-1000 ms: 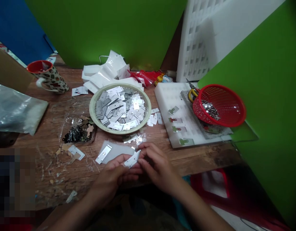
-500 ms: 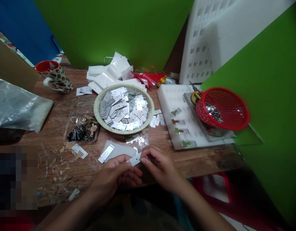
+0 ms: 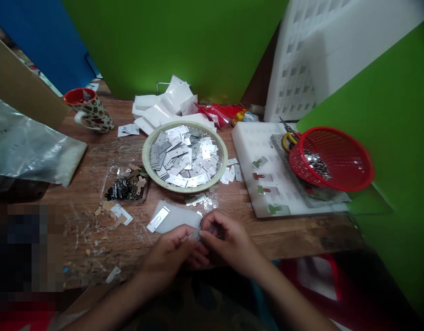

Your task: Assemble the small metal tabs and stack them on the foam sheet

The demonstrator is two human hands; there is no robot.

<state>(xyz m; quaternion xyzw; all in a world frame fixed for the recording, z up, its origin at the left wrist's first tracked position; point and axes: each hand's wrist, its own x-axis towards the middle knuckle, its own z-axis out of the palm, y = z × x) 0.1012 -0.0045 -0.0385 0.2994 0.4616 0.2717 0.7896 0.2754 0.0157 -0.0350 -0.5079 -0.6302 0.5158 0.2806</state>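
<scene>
Between my two hands is a small metal plate (image 3: pixel 195 235), tilted and mostly covered by fingers. My left hand (image 3: pixel 177 246) pinches its left end between thumb and forefinger, the other fingers curled below. The thumb and fingers of my right hand (image 3: pixel 228 236) close round its right end; whether they hold a further small part is hidden. Just beyond my left hand, a shiny slotted plate (image 3: pixel 158 219) lies on a pale translucent sheet (image 3: pixel 179 218). A round cream basket (image 3: pixel 146 172) heaped with similar plates stands behind. Small washers (image 3: pixel 211 201) are scattered before it.
At left are a clear tray of dark clips (image 3: pixel 125 186), a patterned mug (image 3: pixel 98 115) and a plastic bag (image 3: pixel 36 142). At right, a white foam block (image 3: pixel 246 151) carries several clip-like pieces, yellow-handled scissors (image 3: pixel 288 141) and a red basket (image 3: pixel 353 161) of small metal parts.
The plate in my hands has turned and is now more covered by my fingers. My right hand has closed further over its end. The whole view has shifted slightly.
</scene>
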